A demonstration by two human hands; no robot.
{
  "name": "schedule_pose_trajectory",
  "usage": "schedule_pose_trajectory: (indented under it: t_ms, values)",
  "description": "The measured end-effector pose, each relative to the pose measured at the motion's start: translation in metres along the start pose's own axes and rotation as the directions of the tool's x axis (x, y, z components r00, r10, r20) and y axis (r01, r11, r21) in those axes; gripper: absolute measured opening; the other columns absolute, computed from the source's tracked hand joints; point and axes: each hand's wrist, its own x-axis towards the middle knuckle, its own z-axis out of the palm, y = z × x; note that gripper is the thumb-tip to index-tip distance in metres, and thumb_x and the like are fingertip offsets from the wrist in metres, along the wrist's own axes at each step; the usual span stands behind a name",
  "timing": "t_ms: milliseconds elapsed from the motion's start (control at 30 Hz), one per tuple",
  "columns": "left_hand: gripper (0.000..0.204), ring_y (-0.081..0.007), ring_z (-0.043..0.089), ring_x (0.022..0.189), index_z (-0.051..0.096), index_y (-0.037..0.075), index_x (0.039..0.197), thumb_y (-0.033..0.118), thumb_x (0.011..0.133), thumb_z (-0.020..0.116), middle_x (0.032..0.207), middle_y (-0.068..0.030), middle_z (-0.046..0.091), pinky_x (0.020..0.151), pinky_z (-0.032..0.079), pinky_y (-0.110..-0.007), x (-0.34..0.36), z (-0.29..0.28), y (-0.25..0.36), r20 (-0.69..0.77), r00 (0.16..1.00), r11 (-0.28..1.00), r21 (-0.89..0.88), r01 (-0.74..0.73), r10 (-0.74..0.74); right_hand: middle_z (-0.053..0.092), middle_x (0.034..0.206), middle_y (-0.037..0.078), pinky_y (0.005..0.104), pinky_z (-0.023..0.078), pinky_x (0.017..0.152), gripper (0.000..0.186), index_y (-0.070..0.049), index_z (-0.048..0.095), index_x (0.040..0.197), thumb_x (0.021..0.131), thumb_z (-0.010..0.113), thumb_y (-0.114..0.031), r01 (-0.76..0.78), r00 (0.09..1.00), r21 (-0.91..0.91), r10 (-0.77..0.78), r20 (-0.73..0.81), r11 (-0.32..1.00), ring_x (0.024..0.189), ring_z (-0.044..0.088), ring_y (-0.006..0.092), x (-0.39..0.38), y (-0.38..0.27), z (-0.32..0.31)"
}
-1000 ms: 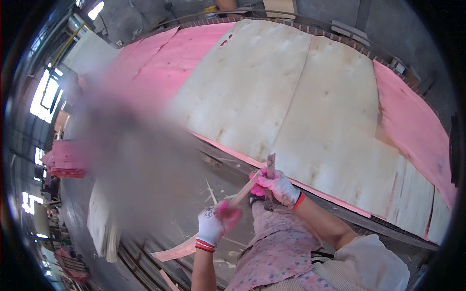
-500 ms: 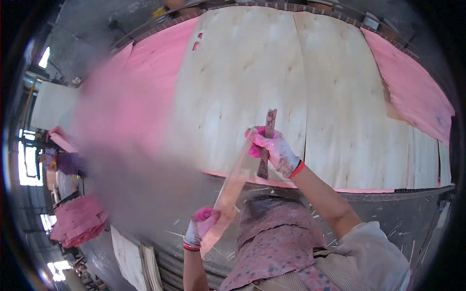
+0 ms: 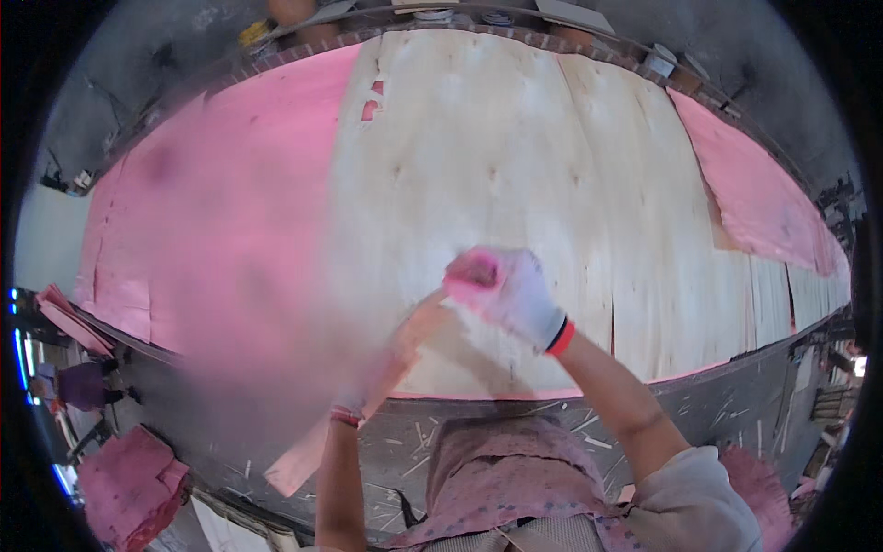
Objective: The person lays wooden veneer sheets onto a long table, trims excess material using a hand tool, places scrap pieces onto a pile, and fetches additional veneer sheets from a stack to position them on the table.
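My right hand (image 3: 515,293), in a white glove with pink-stained fingers and a red cuff, is closed over the pale veneer. In its fist is a flat, rough brown stick-like tool (image 3: 480,270), seen almost end-on. A thin pinkish veneer strip (image 3: 296,467) slants from beside the right fingers down to the lower left, passing behind my left wrist. My left hand (image 3: 370,375) lies along this strip; a grey blur over the picture hides its fingers. Beneath both hands, a wide pale veneer sheet (image 3: 469,147) with small holes near its far left corner covers the stack.
Pink sheets (image 3: 267,129) lie at left, and another pink sheet (image 3: 750,184) covers the far right corner. Scraps litter the dark floor (image 3: 543,428). A pink pile (image 3: 133,488) stands lower left. Buckets (image 3: 660,60) line the far side. Another person (image 3: 83,385) is at far left.
My view has shifted. The left hand has moved up along the strip, nearer the right hand, and more strip trails below its wrist. The right hand has turned, tipping the brown tool end-on.
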Motion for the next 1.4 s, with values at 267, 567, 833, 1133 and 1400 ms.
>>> schedule_pose_trajectory:
  t_ms: [267,567,833,1133,1400]
  values:
    - [0.037,-0.0196,0.057,0.090,0.061,0.003,0.099,0.036,0.093,0.046,0.096,-0.0044,0.062,0.081,0.047,-0.033,0.080,0.011,0.039,-0.108,0.993,0.906,0.414,0.093,-0.053,0.060,0.076,0.013,0.0359,0.049,0.066,0.013,-0.011,0.062,0.089,0.078,0.062,-0.016,0.452,0.811,-0.397,-0.183,0.555,0.799,0.076,0.063,0.0301,0.000,-0.033,0.122]
    - [0.045,-0.0094,0.038,0.047,0.055,0.005,0.113,0.039,0.084,0.060,0.066,-0.0009,0.053,0.047,0.035,-0.027,0.093,-0.035,0.087,0.576,0.754,0.779,-0.611,0.140,0.316,0.057,0.069,-0.001,0.0254,0.049,0.055,0.011,-0.010,0.058,0.094,0.089,0.052,-0.018,-0.722,0.643,0.685,0.463,0.610,0.101,0.057,0.055,0.0101,0.065,0.186,0.056]
    - [0.028,-0.0259,0.063,0.080,0.064,0.005,0.095,0.029,0.086,0.053,0.086,-0.0142,0.066,0.067,0.051,-0.038,0.197,-0.086,0.023,0.063,0.985,0.852,-0.513,-0.107,0.161,0.063,0.077,0.004,0.0303,0.051,0.060,0.018,-0.006,0.063,0.099,0.089,0.053,-0.016,-0.417,0.711,0.672,0.681,-0.178,0.611,0.068,0.062,0.0160,0.159,0.089,0.101]
    - [0.053,-0.0299,0.055,0.106,0.052,-0.009,0.116,0.032,0.087,0.039,0.116,-0.0230,0.056,0.092,0.044,-0.038,0.222,-0.032,0.010,0.363,0.924,0.563,-0.743,0.362,-0.116,0.066,0.088,0.009,0.0323,0.050,0.071,0.020,-0.008,0.063,0.096,0.079,0.062,-0.019,0.136,0.915,-0.326,0.008,0.404,0.935,0.077,0.064,0.0242,0.208,0.025,0.143]
    - [0.020,-0.0151,0.061,0.081,0.062,-0.005,0.093,0.012,0.085,0.062,0.090,-0.0070,0.065,0.075,0.052,-0.029,0.218,-0.050,0.012,0.107,0.994,0.961,-0.274,0.049,-0.020,0.064,0.081,0.006,0.0234,0.051,0.061,0.021,0.001,0.060,0.101,0.086,0.061,-0.013,-0.439,0.868,0.141,0.460,-0.186,0.887,0.069,0.061,0.0115,0.195,0.103,0.133]
